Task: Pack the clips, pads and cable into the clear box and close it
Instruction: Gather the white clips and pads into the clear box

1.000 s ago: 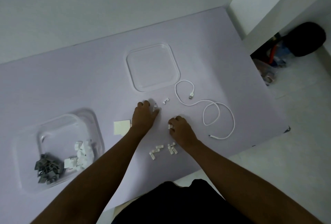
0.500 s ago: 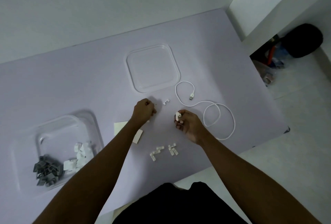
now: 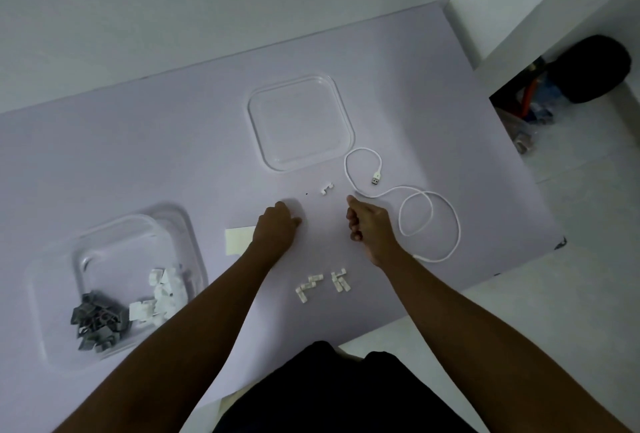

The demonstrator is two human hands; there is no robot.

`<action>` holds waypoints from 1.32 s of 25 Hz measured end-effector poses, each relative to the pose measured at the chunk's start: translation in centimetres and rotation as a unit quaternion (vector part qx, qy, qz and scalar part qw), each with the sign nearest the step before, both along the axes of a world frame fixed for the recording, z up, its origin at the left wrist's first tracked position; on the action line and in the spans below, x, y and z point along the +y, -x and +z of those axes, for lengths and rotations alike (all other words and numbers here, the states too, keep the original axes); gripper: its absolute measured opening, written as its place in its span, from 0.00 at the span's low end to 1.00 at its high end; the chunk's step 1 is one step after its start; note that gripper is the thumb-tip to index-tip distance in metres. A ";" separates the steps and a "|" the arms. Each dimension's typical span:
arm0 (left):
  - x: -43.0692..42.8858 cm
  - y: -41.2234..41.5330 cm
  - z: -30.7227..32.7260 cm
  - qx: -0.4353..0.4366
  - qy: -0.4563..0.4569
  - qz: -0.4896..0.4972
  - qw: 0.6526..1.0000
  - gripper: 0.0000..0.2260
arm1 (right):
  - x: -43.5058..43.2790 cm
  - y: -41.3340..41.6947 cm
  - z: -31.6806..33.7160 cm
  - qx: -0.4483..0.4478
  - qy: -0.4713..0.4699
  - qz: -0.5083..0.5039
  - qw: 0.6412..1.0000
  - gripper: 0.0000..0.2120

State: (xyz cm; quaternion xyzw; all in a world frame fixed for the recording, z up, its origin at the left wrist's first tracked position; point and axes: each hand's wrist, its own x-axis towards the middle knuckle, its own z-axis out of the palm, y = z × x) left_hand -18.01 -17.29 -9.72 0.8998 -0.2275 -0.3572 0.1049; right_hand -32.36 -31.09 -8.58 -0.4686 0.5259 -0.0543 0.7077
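Note:
The clear box sits at the left of the lilac table and holds grey clips and white clips. Its clear lid lies flat farther back. A white cable is looped on the right. One white clip lies alone just beyond my hands, and several more lie between my forearms. A pale pad is partly hidden by my left wrist. My left hand is a closed fist. My right hand is curled beside the cable. What either hand holds is hidden.
The table's right edge drops to a light floor. A dark bag and clutter stand in the corner at the far right. A white wall runs behind the table.
My left hand closed over a clip and drew into a fist. My right hand lifted a white clip off the table and moved toward the cable, curling shut around it.

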 end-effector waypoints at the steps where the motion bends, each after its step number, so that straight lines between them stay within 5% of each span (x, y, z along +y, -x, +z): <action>1: 0.0 0.2 0.1 -0.006 0.000 0.000 1.000 0.18 | 0.1 -0.6 -0.3 -0.004 0.026 0.007 1.000 0.17; 9: 0.2 0.2 0.3 0.087 0.081 0.088 0.989 0.14 | -2.0 -5.2 -2.6 0.014 0.133 0.040 0.990 0.10; 12: 0.7 -0.2 0.6 0.131 0.134 0.163 0.969 0.13 | -2.2 -5.2 -3.5 0.041 0.323 0.190 0.926 0.05; 16: 1.0 0.0 1.1 0.182 0.167 0.201 0.948 0.11 | -2.3 -5.1 -4.5 0.034 0.389 0.298 0.871 0.12; 19: 1.4 0.2 0.9 0.099 0.156 0.157 0.970 0.08 | -2.6 -5.0 -5.0 0.035 0.420 0.296 0.857 0.08; 22: 2.0 0.6 1.2 0.020 0.142 0.089 0.986 0.11 | -2.5 -4.4 -5.1 0.036 0.354 0.220 0.908 0.07; 25: 1.8 1.1 1.3 0.002 0.131 0.036 0.991 0.16 | -1.8 -3.0 -3.5 -0.006 0.106 0.024 0.994 0.07; 29: 1.0 1.1 0.4 -0.013 0.143 0.007 0.990 0.15 | -0.3 0.8 -0.9 -0.129 -0.170 -0.090 0.973 0.07; 33: 0.4 0.9 -0.6 -0.040 0.146 -0.050 0.987 0.09 | 2.2 4.5 -0.2 -0.100 -0.125 -0.127 0.979 0.14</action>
